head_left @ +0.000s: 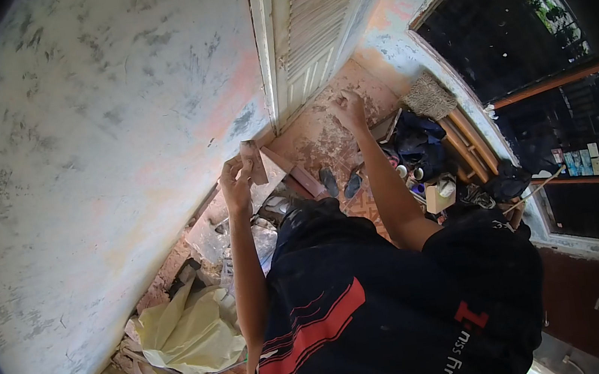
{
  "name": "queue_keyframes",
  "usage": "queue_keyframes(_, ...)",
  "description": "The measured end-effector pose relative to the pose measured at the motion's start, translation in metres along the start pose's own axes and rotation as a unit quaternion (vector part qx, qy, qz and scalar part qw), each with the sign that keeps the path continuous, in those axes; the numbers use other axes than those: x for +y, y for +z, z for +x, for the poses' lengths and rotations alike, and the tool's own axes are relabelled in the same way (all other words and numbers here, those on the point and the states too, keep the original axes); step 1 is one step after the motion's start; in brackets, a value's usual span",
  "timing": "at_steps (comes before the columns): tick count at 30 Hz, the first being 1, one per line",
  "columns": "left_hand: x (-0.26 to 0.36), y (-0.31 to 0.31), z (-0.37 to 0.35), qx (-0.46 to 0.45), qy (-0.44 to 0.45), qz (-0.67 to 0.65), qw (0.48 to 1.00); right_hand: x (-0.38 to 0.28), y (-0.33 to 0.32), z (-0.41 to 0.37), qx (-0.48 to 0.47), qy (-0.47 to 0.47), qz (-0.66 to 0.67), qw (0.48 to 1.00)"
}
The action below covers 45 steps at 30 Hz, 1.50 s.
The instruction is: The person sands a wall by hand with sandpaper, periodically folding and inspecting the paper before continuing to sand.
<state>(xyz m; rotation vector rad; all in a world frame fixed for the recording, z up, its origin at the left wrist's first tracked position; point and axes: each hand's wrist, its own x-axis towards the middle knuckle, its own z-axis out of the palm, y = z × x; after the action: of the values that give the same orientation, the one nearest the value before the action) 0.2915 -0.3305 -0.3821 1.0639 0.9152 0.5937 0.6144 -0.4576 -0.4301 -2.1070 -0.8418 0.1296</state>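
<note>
My left hand (236,180) is raised in front of the mottled grey-white wall (96,138) and grips a small brownish rectangular piece (254,161), like a sanding block or a scrap of sandpaper. My right hand (348,109) is stretched further out, fingers curled, close to the lower edge of a white louvered door (315,18). I see nothing in that hand. My black shirt with red stripes (377,313) fills the lower middle of the view.
A crumpled pale yellow sheet (190,330) lies among rubble at the wall's foot. Sandals (340,181), dark clothes, tins and a bottle (440,195) crowd the tiled floor. Dark windows with wooden frames (523,44) run along the right side.
</note>
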Motion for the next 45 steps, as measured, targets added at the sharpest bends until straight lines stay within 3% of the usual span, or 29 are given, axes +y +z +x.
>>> queue_keyframes(1,0.001,0.0,0.0,0.004,0.001,0.0,1.0,0.001,0.005,0.0,0.0,0.0,-0.001,1.0)
queue_keyframes(2,0.002,0.001,-0.001,0.004,0.001,-0.001,1.0,0.0,0.013,0.001,0.095,-0.088,-0.019,0.991)
queue_keyframes(4,0.003,0.001,-0.003,-0.001,0.004,-0.011,1.0,-0.001,0.016,0.001,0.188,-0.175,-0.037,0.966)
queue_keyframes(6,0.003,0.002,-0.005,0.0,0.002,-0.013,1.0,0.0,0.006,-0.006,-0.004,-0.082,0.101,0.992)
queue_keyframes(9,0.006,0.004,-0.008,0.002,0.004,-0.013,1.0,-0.005,0.005,-0.011,-0.033,-0.04,0.109,0.993)
queue_keyframes(13,0.008,0.006,-0.012,0.002,0.004,-0.006,1.0,-0.001,0.019,-0.011,0.006,-0.002,0.166,0.986)
queue_keyframes(15,0.006,0.005,-0.013,0.002,0.001,-0.017,1.0,-0.004,0.019,-0.012,0.048,-0.07,0.116,0.99)
queue_keyframes(19,0.012,0.007,-0.016,0.003,-0.001,-0.029,1.0,-0.02,0.011,-0.013,0.037,-0.106,0.11,0.988)
queue_keyframes(22,0.014,0.009,-0.018,0.002,0.001,-0.031,1.0,-0.032,0.012,-0.013,0.072,-0.062,0.204,0.974)
queue_keyframes(24,0.013,0.008,-0.018,0.002,0.0,-0.03,1.0,-0.03,0.012,-0.01,0.131,-0.154,0.089,0.975)
queue_keyframes(28,0.006,0.004,-0.016,0.0,0.001,-0.024,1.0,-0.032,0.009,-0.01,0.12,-0.182,0.094,0.972)
queue_keyframes(31,0.004,0.004,-0.016,-0.004,0.014,-0.023,1.0,-0.035,0.008,-0.013,0.092,-0.179,0.133,0.971)
queue_keyframes(33,0.004,0.004,-0.016,-0.002,0.01,-0.021,1.0,-0.038,0.009,-0.015,0.084,-0.117,0.167,0.975)
queue_keyframes(37,-0.001,0.004,-0.015,0.001,0.012,-0.02,1.0,-0.046,0.006,-0.015,0.08,-0.124,0.155,0.977)
queue_keyframes(39,-0.001,0.004,-0.016,0.0,0.008,-0.021,1.0,-0.058,0.003,-0.018,0.145,-0.081,0.13,0.978)
queue_keyframes(43,0.002,0.005,-0.018,0.0,-0.001,-0.011,1.0,-0.052,0.007,-0.017,0.135,-0.036,0.172,0.975)
queue_keyframes(45,0.001,0.005,-0.017,-0.001,-0.001,-0.01,1.0,-0.051,0.003,-0.016,0.119,-0.022,0.12,0.985)
